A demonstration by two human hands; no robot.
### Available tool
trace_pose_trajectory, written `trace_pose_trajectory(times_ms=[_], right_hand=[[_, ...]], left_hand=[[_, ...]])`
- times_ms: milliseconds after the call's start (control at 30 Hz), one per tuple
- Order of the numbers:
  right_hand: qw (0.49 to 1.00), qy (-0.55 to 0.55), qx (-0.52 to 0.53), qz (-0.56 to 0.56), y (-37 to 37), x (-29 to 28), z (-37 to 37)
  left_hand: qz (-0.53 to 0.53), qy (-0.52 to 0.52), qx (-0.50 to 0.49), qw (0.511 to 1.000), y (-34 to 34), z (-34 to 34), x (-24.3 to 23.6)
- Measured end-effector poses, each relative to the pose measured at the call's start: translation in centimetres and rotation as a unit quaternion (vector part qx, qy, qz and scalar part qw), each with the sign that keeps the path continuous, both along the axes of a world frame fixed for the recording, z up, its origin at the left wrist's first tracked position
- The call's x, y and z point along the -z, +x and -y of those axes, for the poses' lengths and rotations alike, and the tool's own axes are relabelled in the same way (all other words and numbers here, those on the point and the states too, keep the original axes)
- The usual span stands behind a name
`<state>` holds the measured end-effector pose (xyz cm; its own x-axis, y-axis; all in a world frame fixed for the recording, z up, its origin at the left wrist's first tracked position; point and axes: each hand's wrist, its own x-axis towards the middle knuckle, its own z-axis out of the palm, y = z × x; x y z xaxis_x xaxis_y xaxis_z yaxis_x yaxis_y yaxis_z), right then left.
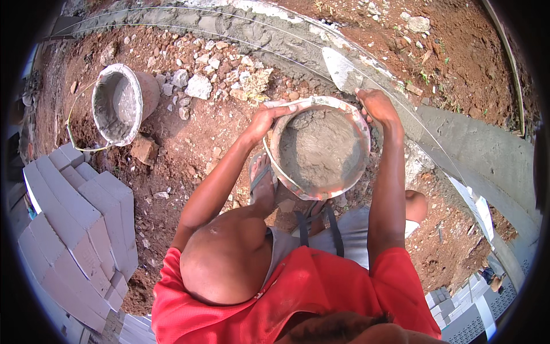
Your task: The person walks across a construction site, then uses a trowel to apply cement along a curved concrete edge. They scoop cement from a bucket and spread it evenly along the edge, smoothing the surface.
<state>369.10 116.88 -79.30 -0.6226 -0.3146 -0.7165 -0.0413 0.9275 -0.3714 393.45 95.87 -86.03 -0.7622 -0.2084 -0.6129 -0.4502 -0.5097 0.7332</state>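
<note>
A bucket [275, 153] of wet grey mortar [321, 146] stands in front of my feet, its rim smeared with dried mortar. My left hand [268, 119] is closed on the far left part of that rim. In my right hand [379, 109], close beside the rim's far right side, is a trowel [339, 67]; its handle is hidden by the fingers. The pale, pointed blade reaches out to the far left, over the edge of a long mortar strip [275, 41].
A second mortar-caked bucket [148, 94] lies tilted at the left, its wire handle outward. Pale blocks [86, 212] are stacked at the lower left. Two taut strings [229, 30] run along the mortar strip. Broken stones [199, 87] litter the red soil. Grey concrete [475, 146] extends at the right.
</note>
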Motion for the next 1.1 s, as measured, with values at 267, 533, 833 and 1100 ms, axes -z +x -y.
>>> trace_pose_trajectory(times_ms=[267,533,833,1100], right_hand=[[0.996,0.044,0.053,-0.053,-0.4,-0.6,-8.7],[0.985,0.007,0.165,-0.042,1.3,-1.1,-11.2],[0.982,-0.007,0.182,-0.048,2.8,1.7,-13.7],[0.946,-0.058,0.318,0.002,2.7,-0.8,-21.9]], left_hand=[[0.000,0.034,0.006,0.999,-0.2,0.1,0.2],[-0.010,0.035,0.021,0.999,-0.6,0.5,0.2],[-0.013,0.032,-0.008,0.999,-0.5,-0.4,-1.9],[-0.017,0.039,-0.023,0.999,-1.0,-0.6,-1.4]])
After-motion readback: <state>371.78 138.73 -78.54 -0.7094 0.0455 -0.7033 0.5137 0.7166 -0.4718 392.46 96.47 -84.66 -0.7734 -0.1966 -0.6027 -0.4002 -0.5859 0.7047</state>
